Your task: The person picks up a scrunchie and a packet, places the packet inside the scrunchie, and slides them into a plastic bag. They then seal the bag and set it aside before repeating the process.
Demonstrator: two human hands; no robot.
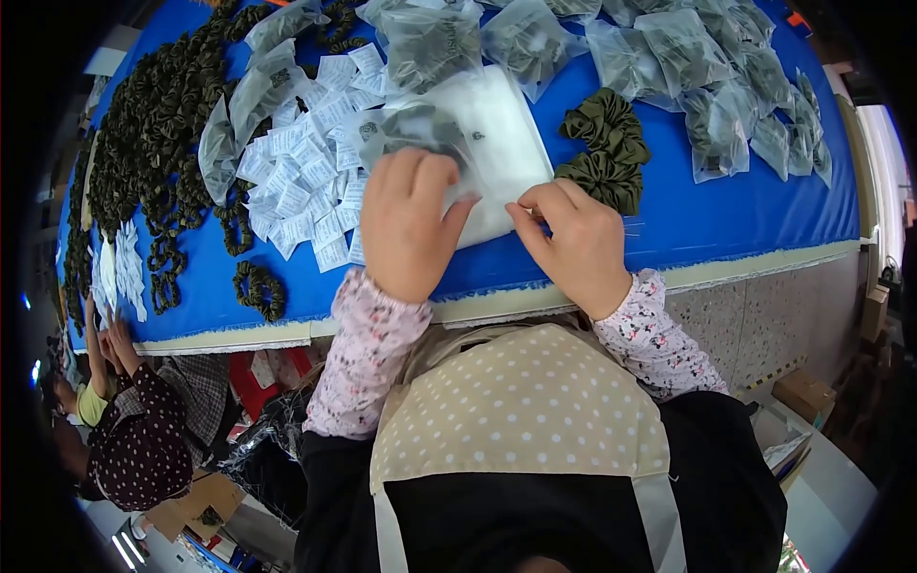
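My left hand is over a frosted plastic bag with something dark inside. Its fingers bend down onto the near side of the bag, fingertips hidden, while the thumb stands apart. A flat white stack of plastic bags lies beside it. At the near right corner of that stack, my right hand has thumb and forefinger pinched together on the edge of a plastic bag. Just beyond my right hand sit olive-green satin scrunchies, touching one another.
Small printed white packets are heaped left of my hands. Dark green scrunchies cover the table's left side, one scrunchie near the edge. Filled bags lie at the back right. Another person works at lower left.
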